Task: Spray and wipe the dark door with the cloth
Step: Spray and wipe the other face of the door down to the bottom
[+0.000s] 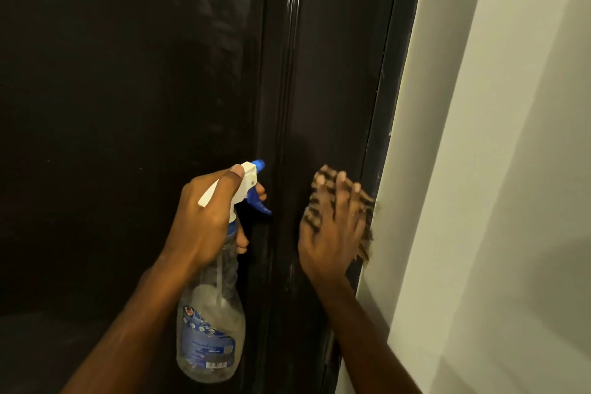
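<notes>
Nearest, a clear plastic spray bottle (pixel 211 329) with a blue label hangs upright just in front of the dark glossy door (pixel 128 73), low and left of the door's raised vertical strip. The left hand (pixel 204 217) grips the bottle's neck, its fingers (pixel 260 192) curled round it. One fingertip is at the blue trigger and the thumb lies on the white spray head. The blue nozzle points at the door. The bottle looks cloudy in its lower half.

Farther in, the right hand (pixel 329 233) lies flat on a brown-and-tan patterned cloth (pixel 323 179). Its fingers (pixel 342 189) are straight and spread, pressing the cloth against the door's right edge. The cloth shows above the fingertips and past the little-finger side, and it is blurred. The door is near-black, with faint streaks on its panel. Right of the door stands a pale wall (pixel 479 169).
</notes>
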